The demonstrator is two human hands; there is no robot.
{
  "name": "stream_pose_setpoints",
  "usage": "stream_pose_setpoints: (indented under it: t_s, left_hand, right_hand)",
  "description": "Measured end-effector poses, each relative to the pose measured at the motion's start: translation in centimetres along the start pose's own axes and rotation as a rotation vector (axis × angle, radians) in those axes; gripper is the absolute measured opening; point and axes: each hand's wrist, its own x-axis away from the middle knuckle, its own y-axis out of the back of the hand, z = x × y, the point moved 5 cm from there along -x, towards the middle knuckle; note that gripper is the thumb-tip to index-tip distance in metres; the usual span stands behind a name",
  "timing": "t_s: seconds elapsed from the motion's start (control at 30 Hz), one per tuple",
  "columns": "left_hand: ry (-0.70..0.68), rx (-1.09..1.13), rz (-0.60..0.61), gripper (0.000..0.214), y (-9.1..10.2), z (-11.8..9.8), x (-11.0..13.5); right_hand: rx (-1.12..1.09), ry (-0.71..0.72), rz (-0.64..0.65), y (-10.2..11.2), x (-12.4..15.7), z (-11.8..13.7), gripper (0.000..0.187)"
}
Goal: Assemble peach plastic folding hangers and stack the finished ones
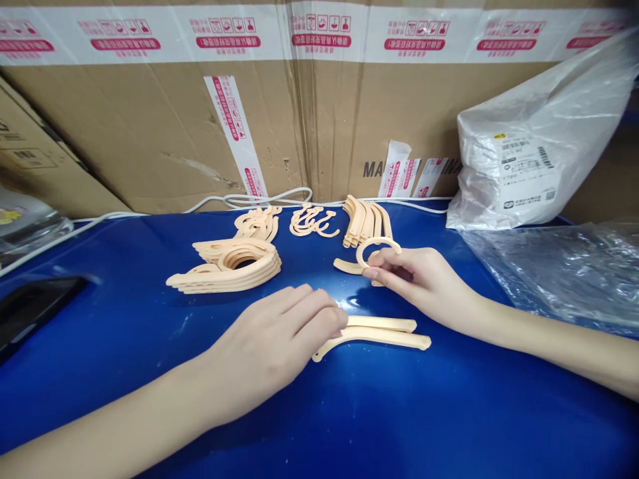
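From where I stand, the right hand [434, 283] holds a cream, C-shaped plastic hook [361, 251] above the blue, smooth tabletop [449, 412]; thumb and fingertips pinch its lower end. A short, curved cream plastic strip [346, 267] shows just left of the hook. The left hand [279, 336] is palm down, fingers side by side, over the left portion of two long, slim, curved cream plastic arms [374, 334]. Its fingertips are hidden; I cannot tell whether they grip an arm. The two arms lie one in front of the other, near the table's middle. Behind, from left to right: a layered stack of cream, curved plastic pieces [249, 274], a group of loose cream plastic hooks [301, 226], and a bundle of cream, curved plastic arms [367, 221].
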Motion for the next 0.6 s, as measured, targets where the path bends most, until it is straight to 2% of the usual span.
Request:
stream_pose_setpoints:
  t_s: [0.1,0.23,0.47,0.6]
  left_hand:
    - [0.063,0.089,0.125,0.021,-0.6,0.3,0.1]
    - [0.105,0.150,0.248,0.024,-1.1,0.3,0.3]
    - [0.088,-0.034,0.250,0.016,-1.5,-0.2,0.4]
    - [0.055,-0.103,0.186,0.016,-1.6,-0.3,0.3]
  right_hand:
    - [-0.268,-0.129,0.027,-0.4,0.3,-0.3,0.033]
    - [-0.505,-0.197,0.071,-1.0,0.3,-0.4,0.030]
    - [-0.686,-0.264,0.139,-1.8,0.1,-0.7,0.031]
    - [-0.803,-0.322,0.126,-2.0,0.3,-0.7,0.031]
